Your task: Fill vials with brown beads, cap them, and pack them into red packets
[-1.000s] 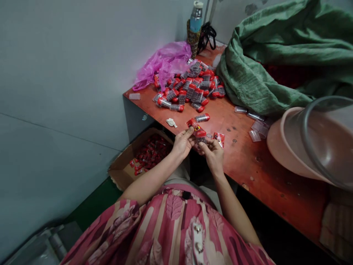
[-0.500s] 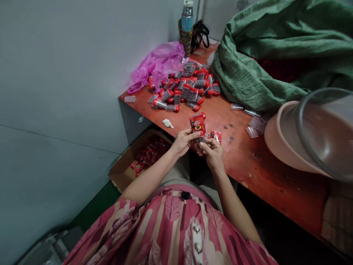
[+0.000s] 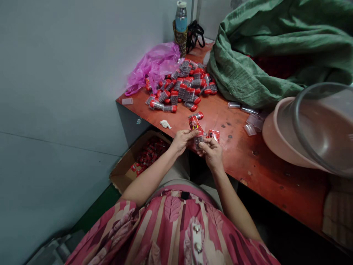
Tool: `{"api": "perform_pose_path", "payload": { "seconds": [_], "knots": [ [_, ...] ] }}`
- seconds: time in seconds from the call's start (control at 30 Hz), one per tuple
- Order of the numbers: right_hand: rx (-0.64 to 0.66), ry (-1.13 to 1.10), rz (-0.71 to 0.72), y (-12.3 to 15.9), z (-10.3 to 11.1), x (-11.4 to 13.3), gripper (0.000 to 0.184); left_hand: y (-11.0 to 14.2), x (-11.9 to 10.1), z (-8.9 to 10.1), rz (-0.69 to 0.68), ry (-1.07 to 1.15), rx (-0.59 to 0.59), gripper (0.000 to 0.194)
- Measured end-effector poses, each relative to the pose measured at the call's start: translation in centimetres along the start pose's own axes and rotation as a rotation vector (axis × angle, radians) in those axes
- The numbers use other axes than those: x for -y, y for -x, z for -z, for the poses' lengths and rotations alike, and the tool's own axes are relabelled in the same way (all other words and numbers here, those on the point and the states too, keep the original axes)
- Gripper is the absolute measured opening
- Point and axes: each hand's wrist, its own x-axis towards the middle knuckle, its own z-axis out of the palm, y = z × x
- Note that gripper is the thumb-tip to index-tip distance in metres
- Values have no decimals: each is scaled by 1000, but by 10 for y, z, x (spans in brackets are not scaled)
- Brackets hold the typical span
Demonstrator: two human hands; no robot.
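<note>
My left hand (image 3: 181,142) is closed, thumb on top, on a small red printed packet (image 3: 195,124) above the table's front edge. Directly below the red part shows a clear piece with dark dots (image 3: 198,141), pinched by my right hand (image 3: 213,152). Whether the red and clear parts are joined is hidden by my fingers. Another red packet (image 3: 214,135) lies on the table just beyond my right hand. A clear tube with a red cap (image 3: 197,115) rests behind the held packet. Farther back is a pile of red-capped clear packs with dark contents (image 3: 182,90).
Pink plastic bag (image 3: 154,62) and bottle (image 3: 181,23) stand behind the pile. At right are a green sack (image 3: 234,73), clear sleeves (image 3: 250,129) and a pink basin (image 3: 271,136). A cardboard box (image 3: 121,178) of red packets sits below. White scrap (image 3: 165,124) lies near the edge.
Both hands keep their hold close together. The red packet tipped more upright, then leaned back again, and the left thumb slid lower on it. The table scene has shifted slightly left in view.
</note>
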Motion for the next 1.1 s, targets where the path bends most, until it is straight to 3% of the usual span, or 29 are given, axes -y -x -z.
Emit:
{"api": "perform_pose_path", "payload": {
  "seconds": [0.13, 0.2, 0.27, 0.4, 0.5, 0.67, 0.77, 0.97, 1.1],
  "knots": [
    [-91, 132, 120, 3, -2, -2, 23, -2, 2, -2, -106, -158, -122, 33],
    [-115, 183, 173, 4, -3, -3, 24, -1, 3, -5, -130, -134, -155, 32],
    [-79, 144, 136, 3, -1, -3, 25, 1, 3, -8, -118, -60, -143, 33],
    [30, -51, -19, -4, 4, -2, 27, 7, -3, -7, 10, 37, 60, 34],
    [27, -101, -38, -5, 6, -1, 27, 6, -7, -1, 71, 10, 180, 35],
    [-160, 163, 164, 3, 1, 2, 28, 3, 0, -1, -147, -204, -48, 26],
    [-164, 152, 153, 5, -2, 5, 28, 9, 3, -9, -209, -182, -145, 25],
    [-105, 0, 33, 3, -1, 4, 26, 11, 4, -15, -12, 162, 32, 31],
    [-149, 105, 131, 6, 0, 1, 26, 8, 7, -11, -63, 46, -41, 28]
  ]
}}
